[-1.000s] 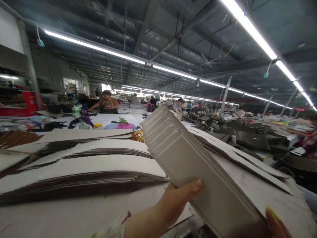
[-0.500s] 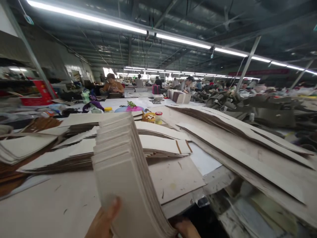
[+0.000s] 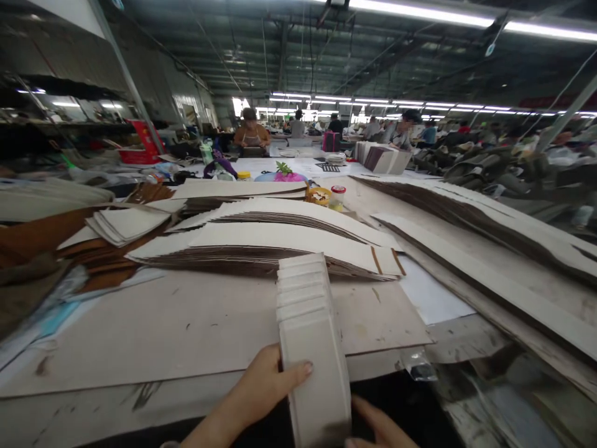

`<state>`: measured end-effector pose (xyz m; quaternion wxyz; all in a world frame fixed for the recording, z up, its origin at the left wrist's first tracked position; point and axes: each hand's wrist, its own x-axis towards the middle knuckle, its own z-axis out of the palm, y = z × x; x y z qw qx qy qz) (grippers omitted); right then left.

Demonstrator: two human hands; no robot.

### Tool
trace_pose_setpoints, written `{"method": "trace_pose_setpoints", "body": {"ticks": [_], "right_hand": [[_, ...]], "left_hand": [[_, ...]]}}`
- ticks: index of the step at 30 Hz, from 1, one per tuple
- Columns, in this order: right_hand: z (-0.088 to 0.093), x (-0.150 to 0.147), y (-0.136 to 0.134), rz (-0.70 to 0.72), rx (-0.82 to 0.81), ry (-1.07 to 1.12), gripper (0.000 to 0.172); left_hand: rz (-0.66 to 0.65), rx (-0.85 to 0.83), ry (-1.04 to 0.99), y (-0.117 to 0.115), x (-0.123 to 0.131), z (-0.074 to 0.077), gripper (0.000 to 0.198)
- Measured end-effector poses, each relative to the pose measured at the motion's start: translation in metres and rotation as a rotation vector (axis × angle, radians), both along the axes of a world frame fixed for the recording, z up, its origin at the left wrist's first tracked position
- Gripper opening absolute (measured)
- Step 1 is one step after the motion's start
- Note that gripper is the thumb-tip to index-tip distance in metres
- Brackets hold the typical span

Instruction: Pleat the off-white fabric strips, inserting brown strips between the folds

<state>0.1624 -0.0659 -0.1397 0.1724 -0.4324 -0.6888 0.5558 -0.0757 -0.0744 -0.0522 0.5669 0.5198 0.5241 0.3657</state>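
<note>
A stack of long pale strips (image 3: 314, 348), its far ends fanned in steps, stands tilted at the front edge of the table. My left hand (image 3: 268, 382) grips its left side, thumb across the top strip. At the lower right of the stack, my right hand (image 3: 377, 426) has its fingers against the edge; its grip is partly cut off by the frame. Behind lie fanned piles of white strips (image 3: 270, 239), the nearer one with two brown bands at its right end.
Long layered strips (image 3: 466, 267) cover the right side. Brown pieces (image 3: 109, 267) lie at the left. A red-lidded jar (image 3: 336, 198), a yellow bowl (image 3: 319, 196) and a box-like stack (image 3: 382, 158) stand farther back. Several people sit or stand beyond.
The view has turned left. The held stack now sits lower and looks shorter, uncovering the white piles behind it. My left hand shows more fully, still on the stack.
</note>
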Motion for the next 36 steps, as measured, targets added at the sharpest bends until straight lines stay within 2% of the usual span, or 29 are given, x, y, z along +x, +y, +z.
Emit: {"method": "trace_pose_setpoints", "body": {"ticks": [2, 4, 6, 9, 11, 13, 15, 17, 19, 21, 23, 29, 32, 36], "right_hand": [[0.011, -0.001, 0.005, -0.057, -0.011, 0.020, 0.062], [0.023, -0.009, 0.007, -0.092, 0.008, 0.055, 0.056], [0.032, -0.022, 0.004, -0.047, -0.004, 0.117, 0.052], [0.032, -0.034, -0.004, 0.027, -0.077, 0.173, 0.051], [0.027, -0.034, -0.009, 0.036, -0.048, 0.097, 0.051], [0.024, -0.027, -0.011, 0.043, 0.095, -0.094, 0.048], [0.029, -0.018, -0.009, 0.027, 0.322, -0.294, 0.045], [0.043, -0.010, -0.002, -0.026, 0.546, -0.371, 0.041], [0.060, -0.008, 0.007, -0.080, 0.687, -0.318, 0.034], [0.073, -0.014, 0.018, -0.113, 0.743, -0.264, 0.026], [0.078, -0.024, 0.027, -0.128, 0.764, -0.248, 0.026], [0.066, -0.049, 0.031, -0.140, 0.881, -0.273, 0.033], [0.065, -0.051, 0.029, -0.158, 0.832, -0.213, 0.030], [0.074, -0.057, 0.034, -0.170, 0.473, -0.076, 0.030]], "left_hand": [[-0.009, -0.001, -0.002, -0.001, 0.000, 0.002, 0.039], [-0.016, 0.002, 0.008, -0.003, 0.000, 0.006, 0.039], [-0.005, 0.013, 0.024, -0.004, -0.001, 0.010, 0.041], [0.070, 0.074, 0.112, -0.004, -0.005, 0.011, 0.041], [0.128, 0.160, 0.320, -0.002, -0.010, 0.009, 0.037], [0.160, 0.238, 0.604, 0.000, -0.013, 0.005, 0.031], [0.172, 0.284, 0.796, 0.003, -0.015, 0.000, 0.030], [0.209, 0.323, 0.848, 0.004, -0.015, -0.005, 0.041], [0.254, 0.374, 0.839, 0.004, -0.014, -0.009, 0.062], [0.260, 0.426, 0.835, 0.004, -0.013, -0.012, 0.072], [0.228, 0.468, 0.832, 0.004, -0.013, -0.013, 0.068], [0.143, 0.485, 0.794, 0.006, -0.014, -0.010, 0.058], [0.144, 0.486, 0.775, 0.007, -0.015, -0.011, 0.058], [0.148, 0.494, 0.744, 0.007, -0.015, -0.013, 0.058]]}}
